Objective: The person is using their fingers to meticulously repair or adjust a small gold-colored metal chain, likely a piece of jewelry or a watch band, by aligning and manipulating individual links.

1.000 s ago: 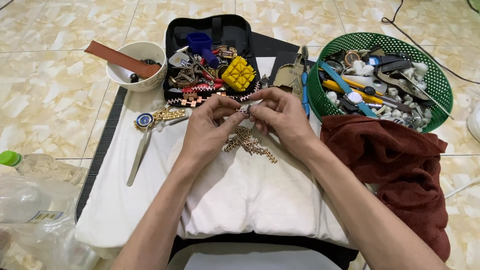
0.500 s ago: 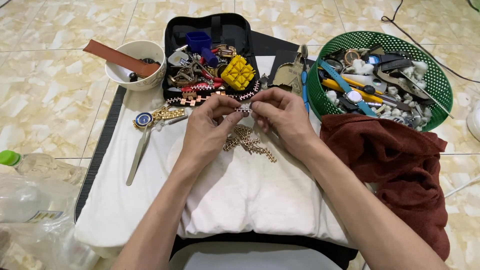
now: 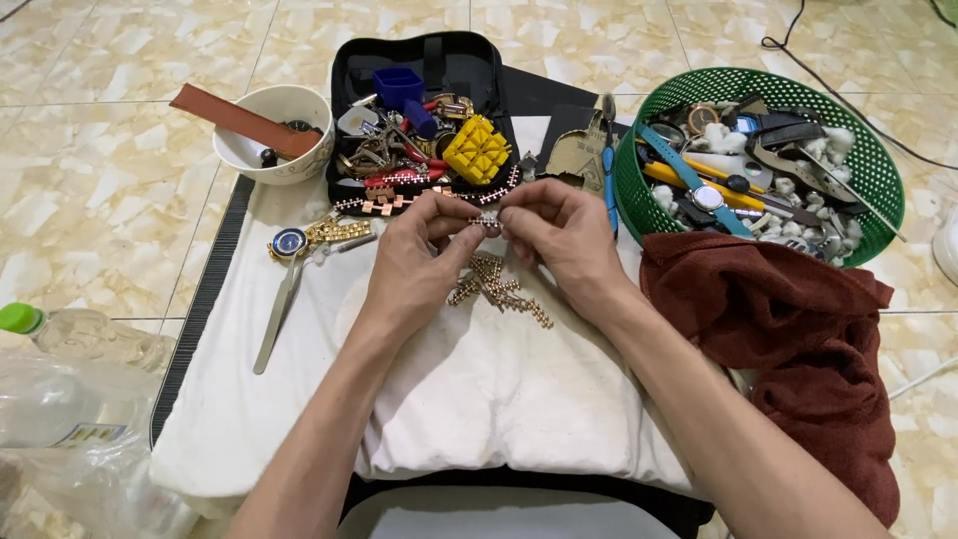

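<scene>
Two hands, the left hand point(image 3: 417, 262) and right hand point(image 3: 561, 240), one white bowl point(image 3: 261, 152), one green basket point(image 3: 878, 180), one black tool case point(image 3: 344, 75), one dark red towel point(image 3: 798, 349), one plastic bottle point(image 3: 90, 344), one blue-faced watch point(image 3: 291, 243), one pair of tweezers point(image 3: 277, 314).

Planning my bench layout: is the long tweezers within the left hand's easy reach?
Probably yes: the tweezers lie bare on the white cloth beside the left hand, nothing between, though that hand now pinches a small link piece.

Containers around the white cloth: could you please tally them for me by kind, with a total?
White bowl: 1
Black zip case: 1
Green mesh basket: 1
Clear plastic bottle with green cap: 1
Total: 4
</scene>
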